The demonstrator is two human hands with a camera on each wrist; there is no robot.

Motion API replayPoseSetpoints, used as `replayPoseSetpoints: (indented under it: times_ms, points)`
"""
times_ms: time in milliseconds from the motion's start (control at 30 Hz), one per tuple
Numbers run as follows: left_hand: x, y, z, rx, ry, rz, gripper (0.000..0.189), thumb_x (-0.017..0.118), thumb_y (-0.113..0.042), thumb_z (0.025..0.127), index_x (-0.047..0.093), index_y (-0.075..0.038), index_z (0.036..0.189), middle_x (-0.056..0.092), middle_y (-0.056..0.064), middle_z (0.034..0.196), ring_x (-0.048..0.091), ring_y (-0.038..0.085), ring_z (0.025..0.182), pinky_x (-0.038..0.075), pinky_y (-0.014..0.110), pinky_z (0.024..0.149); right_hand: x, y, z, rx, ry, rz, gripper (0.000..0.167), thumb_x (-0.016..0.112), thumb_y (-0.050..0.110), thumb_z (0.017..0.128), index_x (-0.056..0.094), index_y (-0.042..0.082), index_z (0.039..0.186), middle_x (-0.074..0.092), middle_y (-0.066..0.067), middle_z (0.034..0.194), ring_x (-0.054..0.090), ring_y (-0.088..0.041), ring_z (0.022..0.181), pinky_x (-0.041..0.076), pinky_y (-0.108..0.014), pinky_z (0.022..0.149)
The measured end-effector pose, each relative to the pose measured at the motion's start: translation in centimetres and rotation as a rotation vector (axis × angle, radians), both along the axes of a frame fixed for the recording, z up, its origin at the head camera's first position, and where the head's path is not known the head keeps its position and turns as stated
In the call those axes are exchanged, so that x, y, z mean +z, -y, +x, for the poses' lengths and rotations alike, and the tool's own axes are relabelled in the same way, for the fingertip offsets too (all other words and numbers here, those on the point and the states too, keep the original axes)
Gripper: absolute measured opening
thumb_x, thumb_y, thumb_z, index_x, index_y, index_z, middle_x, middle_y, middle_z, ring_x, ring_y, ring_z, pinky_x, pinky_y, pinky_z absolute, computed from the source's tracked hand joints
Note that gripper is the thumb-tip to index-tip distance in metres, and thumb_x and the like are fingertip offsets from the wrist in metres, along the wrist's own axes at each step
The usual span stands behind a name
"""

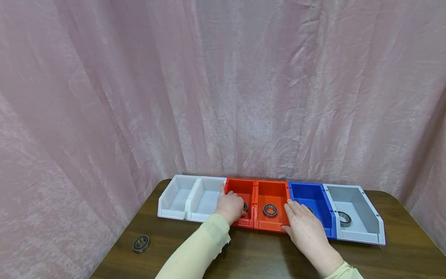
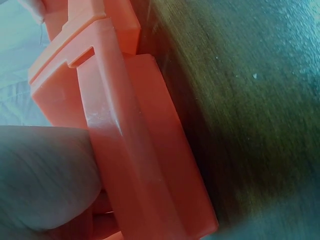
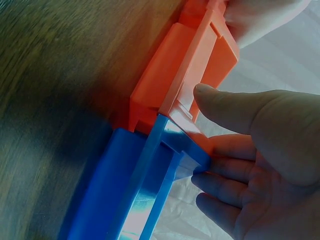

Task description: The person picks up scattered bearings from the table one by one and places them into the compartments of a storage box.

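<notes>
Midway along the desk's (image 1: 261,259) far edge stand the left red bin (image 1: 245,223) and right red bin (image 1: 273,192), joined side by side. The left hand (image 1: 229,207) dips into the former, one finger stretched toward the back; whether it grasps anything cannot be told. The right hand (image 1: 304,223) is unclenched, fingers nearly straight where the latter meets the blue bin (image 1: 310,192), thumb spread. One bearing (image 1: 136,245) lies near the desk's left edge.

Left hand (image 2: 45,175) — inside red bin (image 2: 150,125)

Pale cream-yellow sleeves (image 1: 191,250), uneven left cuff (image 1: 223,225), bare hands (image 1: 304,225)
</notes>
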State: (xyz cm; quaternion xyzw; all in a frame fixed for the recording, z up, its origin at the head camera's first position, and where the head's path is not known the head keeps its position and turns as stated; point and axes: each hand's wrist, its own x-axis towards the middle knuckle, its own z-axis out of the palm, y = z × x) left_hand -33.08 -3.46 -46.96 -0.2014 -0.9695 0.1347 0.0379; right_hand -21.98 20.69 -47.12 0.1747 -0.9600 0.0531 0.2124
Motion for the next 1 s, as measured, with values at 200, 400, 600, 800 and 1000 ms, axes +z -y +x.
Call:
replayPoseSetpoints:
  times_ms: [200, 400, 600, 800, 1000]
  points:
    - [0.1, 0.1, 0.2, 0.014, 0.021, 0.038, 0.035, 0.082, -0.054, 0.096, 0.087, -0.026, 0.116, 0.078, 0.0, 0.131, 0.06, 0.028, 0.142, 0.018, 0.071, 0.13, -0.1, 0.1, 0.0, 0.006, 0.002, -0.002, 0.067, 0.097, 0.026, 0.085, 0.071, -0.009, 0.136, 0.067, -0.029, 0.145, 0.066, -0.046, 0.133, 0.049, -0.06, 0.116]
    - [0.3, 0.1, 0.4, 0.008, -0.005, 0.103, 0.051, 0.084, -0.053, 0.094, 0.082, -0.019, 0.132, 0.071, 0.004, 0.147, 0.054, 0.029, 0.15, 0.019, 0.071, 0.13, 0.1, 0.0, 0.1, -0.003, 0.005, -0.002, 0.067, 0.097, 0.026, 0.085, 0.071, -0.008, 0.136, 0.066, -0.029, 0.145, 0.065, -0.046, 0.134, 0.049, -0.06, 0.117]
    - [0.6, 0.1, 0.8, -0.002, -0.028, 0.12, 0.058, 0.082, -0.052, 0.096, 0.076, -0.015, 0.141, 0.064, 0.006, 0.156, 0.05, 0.03, 0.153, 0.02, 0.07, 0.13, 0.0, 0.0, 0.2, -0.008, 0.01, -0.01, 0.067, 0.097, 0.026, 0.085, 0.071, -0.008, 0.136, 0.066, -0.028, 0.146, 0.065, -0.046, 0.134, 0.048, -0.06, 0.117]
    - [1.3, 0.4, 1.4, -0.021, -0.085, 0.123, 0.063, 0.08, -0.053, 0.098, 0.072, -0.012, 0.145, 0.063, 0.007, 0.158, 0.05, 0.03, 0.153, 0.025, 0.068, 0.129, -0.1, 0.0, 0.2, -0.006, 0.006, -0.011, 0.066, 0.097, 0.026, 0.086, 0.071, -0.008, 0.136, 0.066, -0.028, 0.146, 0.065, -0.046, 0.135, 0.049, -0.06, 0.117]
    - [2.0, 1.0, 2.3, -0.048, -0.145, 0.135, 0.061, 0.078, -0.052, 0.101, 0.072, -0.01, 0.144, 0.063, 0.009, 0.156, 0.052, 0.032, 0.151, 0.028, 0.067, 0.128, -0.1, 0.1, 0.1, -0.003, 0.0, -0.003, 0.067, 0.097, 0.026, 0.085, 0.071, -0.008, 0.136, 0.066, -0.028, 0.146, 0.065, -0.046, 0.135, 0.048, -0.06, 0.117]
